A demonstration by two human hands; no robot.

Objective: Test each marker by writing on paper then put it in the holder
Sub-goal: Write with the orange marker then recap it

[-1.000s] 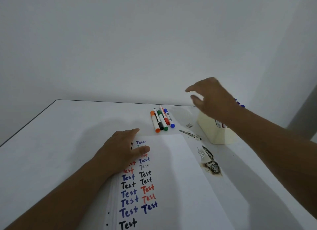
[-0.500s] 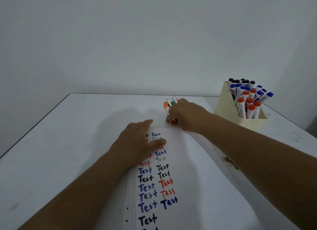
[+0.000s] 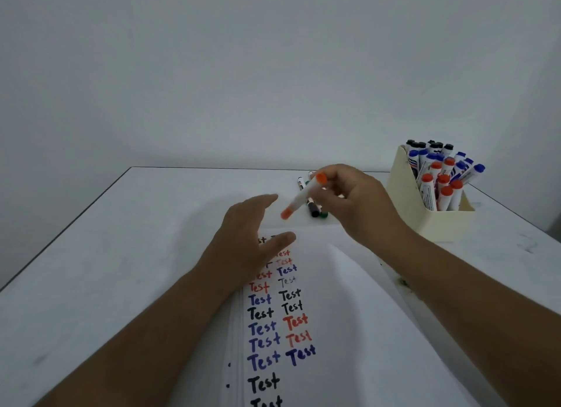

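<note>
Head view: right hand [image 3: 358,206] pinches the orange marker [image 3: 304,195] in its fingers, tilted above the paper's [image 3: 349,315] top edge. Left hand [image 3: 246,242] rests on the paper, fingers loosely spread, maybe slightly raised. Cream holder [image 3: 425,218], full of markers, stands right of the paper; the other loose markers [image 3: 314,209] lie behind the held one.

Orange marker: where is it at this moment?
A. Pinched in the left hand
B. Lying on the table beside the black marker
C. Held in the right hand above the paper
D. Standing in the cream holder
C: the right hand grips the orange marker lifted above the paper, while the left hand is open and holds nothing.
</note>
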